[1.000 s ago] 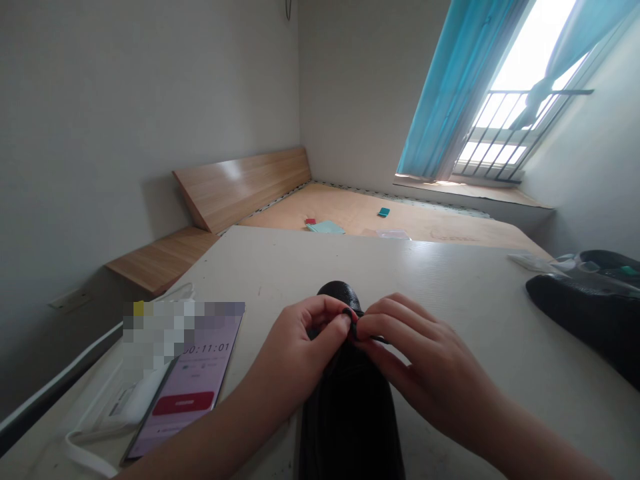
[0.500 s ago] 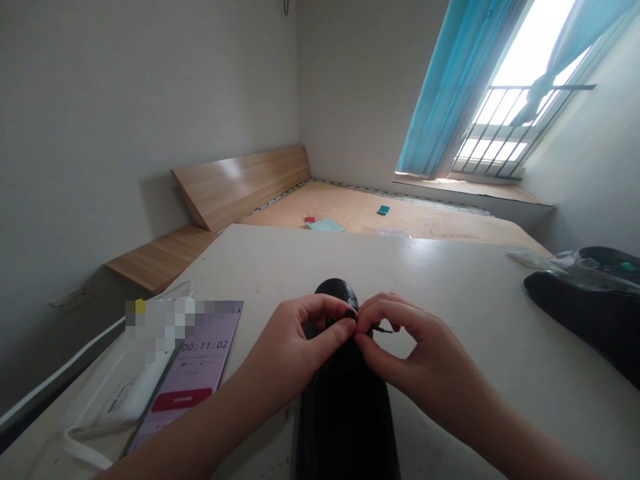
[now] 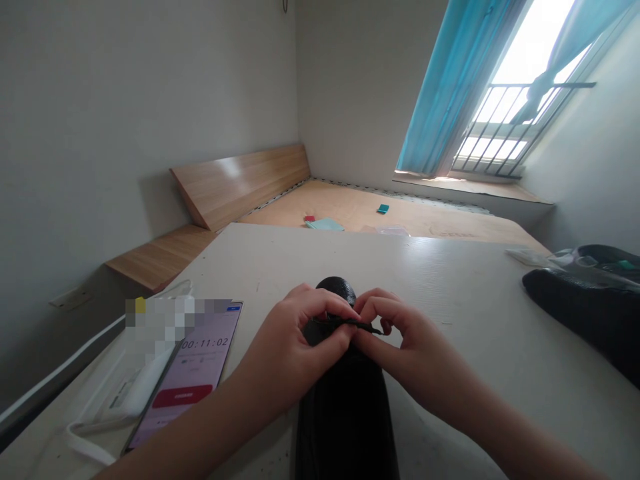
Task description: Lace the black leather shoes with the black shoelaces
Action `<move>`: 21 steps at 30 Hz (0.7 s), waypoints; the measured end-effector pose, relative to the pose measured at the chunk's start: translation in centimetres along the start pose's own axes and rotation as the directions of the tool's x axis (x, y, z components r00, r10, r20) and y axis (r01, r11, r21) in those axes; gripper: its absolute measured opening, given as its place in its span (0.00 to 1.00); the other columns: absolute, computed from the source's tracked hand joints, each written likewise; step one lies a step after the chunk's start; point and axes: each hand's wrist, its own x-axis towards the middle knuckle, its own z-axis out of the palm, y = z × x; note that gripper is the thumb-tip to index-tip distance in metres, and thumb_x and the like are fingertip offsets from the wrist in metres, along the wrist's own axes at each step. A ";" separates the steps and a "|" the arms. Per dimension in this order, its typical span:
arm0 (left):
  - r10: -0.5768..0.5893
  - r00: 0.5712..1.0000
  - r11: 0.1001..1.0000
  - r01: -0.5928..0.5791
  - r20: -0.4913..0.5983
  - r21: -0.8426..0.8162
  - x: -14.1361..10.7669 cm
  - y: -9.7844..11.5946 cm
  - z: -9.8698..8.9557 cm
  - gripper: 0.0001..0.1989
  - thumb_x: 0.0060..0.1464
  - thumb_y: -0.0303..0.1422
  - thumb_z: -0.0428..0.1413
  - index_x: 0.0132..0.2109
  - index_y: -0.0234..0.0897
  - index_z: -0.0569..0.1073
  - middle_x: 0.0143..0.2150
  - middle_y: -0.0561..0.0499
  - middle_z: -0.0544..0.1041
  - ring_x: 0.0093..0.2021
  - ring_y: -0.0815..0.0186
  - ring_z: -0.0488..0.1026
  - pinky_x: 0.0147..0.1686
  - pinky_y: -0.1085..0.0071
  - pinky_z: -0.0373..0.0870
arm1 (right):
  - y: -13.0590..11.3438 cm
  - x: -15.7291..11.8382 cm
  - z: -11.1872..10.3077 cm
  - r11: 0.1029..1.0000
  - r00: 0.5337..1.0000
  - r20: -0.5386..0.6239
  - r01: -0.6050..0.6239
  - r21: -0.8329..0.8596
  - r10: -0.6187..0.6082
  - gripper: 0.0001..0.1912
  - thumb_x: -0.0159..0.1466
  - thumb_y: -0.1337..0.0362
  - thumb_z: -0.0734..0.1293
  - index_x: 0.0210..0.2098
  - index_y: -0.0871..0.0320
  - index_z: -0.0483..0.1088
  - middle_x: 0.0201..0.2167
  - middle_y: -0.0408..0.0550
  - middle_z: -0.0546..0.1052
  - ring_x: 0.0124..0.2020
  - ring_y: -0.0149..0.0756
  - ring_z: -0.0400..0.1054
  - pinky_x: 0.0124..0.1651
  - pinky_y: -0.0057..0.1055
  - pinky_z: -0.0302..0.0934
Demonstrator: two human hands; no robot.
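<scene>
A black leather shoe (image 3: 345,413) lies on the white table with its toe pointing away from me. Its upper is dark and the eyelets are hidden behind my fingers. A thin black shoelace (image 3: 350,324) runs across the top of the shoe. My left hand (image 3: 295,340) pinches the lace between thumb and fingers, over the shoe. My right hand (image 3: 405,340) pinches the lace's other side, and its free end sticks out past those fingers. The two hands nearly touch.
A second black shoe (image 3: 580,313) lies at the table's right edge, beside a clear plastic bag (image 3: 560,259). To the left are a phone (image 3: 193,373) showing a timer and a white cable (image 3: 87,447). Beyond the table's far edge is a wooden platform (image 3: 360,213) holding small coloured cards.
The lace now shows as a straighter line between my hands. My fingers have shifted on it, and the hands have drawn slightly closer together. The phone's timer has gone from 00:11:01 to 00:11:02.
</scene>
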 end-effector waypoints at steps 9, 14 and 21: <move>0.337 0.941 0.937 -0.331 -0.042 0.115 0.2 -0.2 -0.2 0.08 0.51 0.21 0.57 0.35 0.39 0.76 0.37 0.55 0.78 0.40 0.69 0.71 0.43 0.72 0.66 | 0.7 -0.1 1.3 0.992 0.993 -0.033 0.115 -0.059 -0.117 0.07 0.62 0.66 0.60 0.27 0.57 0.65 0.36 0.46 0.69 0.42 0.36 0.61 0.48 0.37 0.55; 0.363 0.932 0.924 -0.360 -0.002 0.132 0.1 -0.5 -0.4 0.09 0.50 0.20 0.57 0.35 0.39 0.75 0.39 0.55 0.77 0.41 0.70 0.70 0.43 0.72 0.66 | 0.6 -0.1 1.2 0.990 0.999 -0.033 0.021 0.140 -0.017 0.05 0.60 0.62 0.62 0.33 0.56 0.68 0.40 0.47 0.68 0.44 0.38 0.60 0.50 0.38 0.54; 0.368 0.928 0.908 -0.371 0.050 0.194 0.0 -0.4 -0.7 0.10 0.52 0.21 0.55 0.35 0.40 0.76 0.39 0.55 0.76 0.41 0.69 0.68 0.43 0.71 0.65 | 0.1 -0.2 0.0 0.861 0.977 0.076 -0.211 0.462 0.199 0.05 0.52 0.61 0.67 0.29 0.54 0.71 0.43 0.44 0.67 0.49 0.40 0.60 0.50 0.36 0.52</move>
